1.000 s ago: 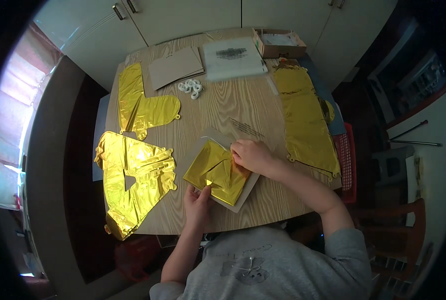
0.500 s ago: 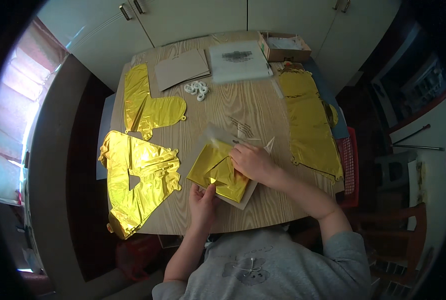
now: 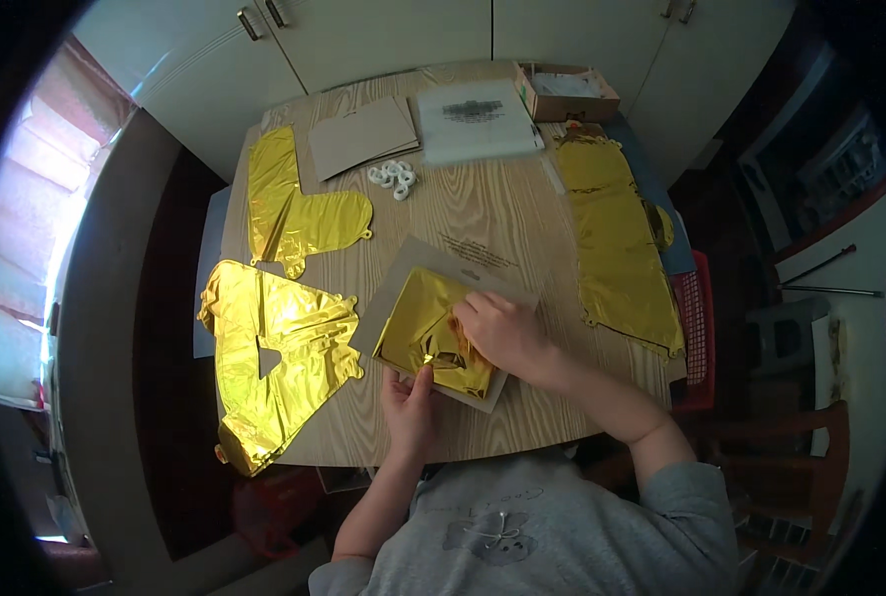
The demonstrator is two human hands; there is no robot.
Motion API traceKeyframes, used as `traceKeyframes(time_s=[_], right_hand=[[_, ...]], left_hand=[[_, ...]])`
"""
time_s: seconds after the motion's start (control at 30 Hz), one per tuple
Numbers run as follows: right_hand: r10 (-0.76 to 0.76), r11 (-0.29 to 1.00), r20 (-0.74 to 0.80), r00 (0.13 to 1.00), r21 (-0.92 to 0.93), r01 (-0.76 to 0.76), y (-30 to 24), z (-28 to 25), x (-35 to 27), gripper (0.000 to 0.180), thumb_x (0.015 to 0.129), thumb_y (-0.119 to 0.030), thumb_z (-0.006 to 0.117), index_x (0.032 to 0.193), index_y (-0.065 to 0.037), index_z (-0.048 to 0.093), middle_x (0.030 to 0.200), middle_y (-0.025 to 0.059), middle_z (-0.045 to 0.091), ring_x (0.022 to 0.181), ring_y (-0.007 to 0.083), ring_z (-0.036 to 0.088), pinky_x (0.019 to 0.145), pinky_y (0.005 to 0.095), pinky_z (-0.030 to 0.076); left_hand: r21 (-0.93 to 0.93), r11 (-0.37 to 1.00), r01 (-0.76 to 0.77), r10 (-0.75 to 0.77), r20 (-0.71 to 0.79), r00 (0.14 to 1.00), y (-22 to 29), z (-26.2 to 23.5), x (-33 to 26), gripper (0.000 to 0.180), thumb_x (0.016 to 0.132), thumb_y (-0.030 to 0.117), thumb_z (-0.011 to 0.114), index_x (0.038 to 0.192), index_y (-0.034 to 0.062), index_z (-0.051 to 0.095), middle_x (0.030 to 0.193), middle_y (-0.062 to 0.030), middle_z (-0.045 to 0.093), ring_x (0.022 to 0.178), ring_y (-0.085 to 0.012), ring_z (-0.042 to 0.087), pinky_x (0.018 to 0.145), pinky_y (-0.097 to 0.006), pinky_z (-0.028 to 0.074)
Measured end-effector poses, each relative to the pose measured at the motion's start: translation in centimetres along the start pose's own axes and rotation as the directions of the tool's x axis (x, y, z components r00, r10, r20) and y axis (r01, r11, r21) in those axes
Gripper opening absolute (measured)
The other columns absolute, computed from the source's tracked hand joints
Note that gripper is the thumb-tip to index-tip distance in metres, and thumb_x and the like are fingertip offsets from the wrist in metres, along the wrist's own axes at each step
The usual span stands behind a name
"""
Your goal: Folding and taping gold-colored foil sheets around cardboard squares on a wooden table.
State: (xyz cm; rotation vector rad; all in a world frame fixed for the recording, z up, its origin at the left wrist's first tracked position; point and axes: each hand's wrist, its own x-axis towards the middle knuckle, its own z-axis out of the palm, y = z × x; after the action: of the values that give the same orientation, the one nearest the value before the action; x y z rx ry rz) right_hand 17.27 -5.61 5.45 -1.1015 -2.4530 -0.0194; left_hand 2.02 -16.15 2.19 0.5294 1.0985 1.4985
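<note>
Gold foil, a folded balloon, lies on a grey card sheet at the near edge of the counter. The left hand pinches the card's near edge; the right hand presses flat on the foil, fingers spread. It looks partly folded. Farther off, three flat gold balloons lie unpacked, beside white rings.

On the wooden table lay flat gold foil balloons — one at the left, one above it, a long one at the right. Farther back sat a cardboard sheet, white rings, a clear packet and a box.
</note>
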Motion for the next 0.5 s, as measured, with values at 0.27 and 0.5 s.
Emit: traceKeyframes(time_s=[0.27, 0.5], right_hand=[[-0.046, 0.996, 0.041, 0.998, 0.082, 0.042, -1.3, -1.3, -0.4, 0.008, 0.078, -0.012, 0.061, 0.084, -0.008, 0.057, 0.082, 0.0053, 0.058, 0.079, 0.0205, 0.064, 0.063, 0.0326, 0.055], [-0.023, 0.997, -0.007, 1.0, 0.076, 0.024, -1.1, -0.7, -1.0, 0.009, 0.076, -0.014, 0.064, 0.08, -0.01, 0.057, 0.078, 0.004, 0.057, 0.077, 0.0199, 0.064, 0.063, 0.0324, 0.054]], left_hand=[[0.007, 1.0, 0.006, -0.006, -0.013, 1.0, -0.7, -0.3, 0.3, 0.038, 0.095, 0.002, 0.054, 0.13, 0.0052, 0.042, 0.119, -0.0093, 0.059, 0.105, -0.0204, 0.061, 0.089, -0.035, 0.053], [0.031, 0.942, 0.336, -0.333, -0.058, 0.941, 1.7, -1.4, -1.2, 0.021, 0.092, 0.005, 0.062, 0.112, 0.0028, 0.056, 0.106, -0.0067, 0.063, 0.089, -0.0154, 0.064, 0.069, -0.026, 0.055]])
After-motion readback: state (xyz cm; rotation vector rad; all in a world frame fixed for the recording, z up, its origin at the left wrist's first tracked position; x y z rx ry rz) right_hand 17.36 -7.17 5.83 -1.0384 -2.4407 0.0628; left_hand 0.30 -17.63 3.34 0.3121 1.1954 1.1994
